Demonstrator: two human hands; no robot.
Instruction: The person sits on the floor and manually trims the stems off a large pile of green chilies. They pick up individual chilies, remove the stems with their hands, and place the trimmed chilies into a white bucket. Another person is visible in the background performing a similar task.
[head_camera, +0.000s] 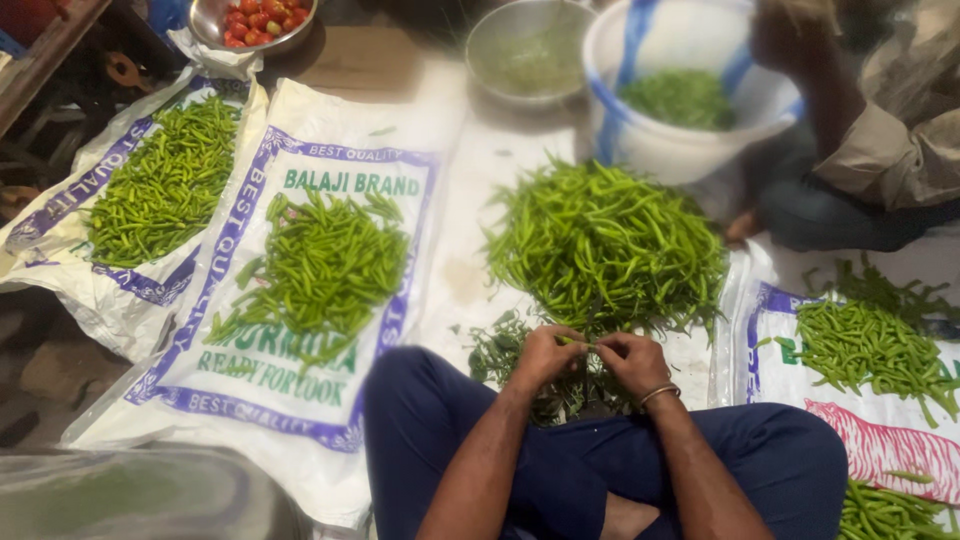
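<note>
I sit cross-legged in dark blue trousers on the floor. My left hand (545, 355) and my right hand (633, 362) meet in front of my knees, both pinching one green chilli (578, 342) held between them. Right behind the hands lies a big heap of green chillies (605, 245). A small pile of dark green stems (500, 352) sits under and beside my left hand. A thin bangle circles my right wrist.
White printed sacks hold more chillies: one spread at centre left (325, 270), one at far left (165, 180), one at right (865, 345). A white bucket (640, 140), a steel bowl (525, 50) and a bowl of tomatoes (255, 20) stand behind. Another person's arm (880, 120) is at top right.
</note>
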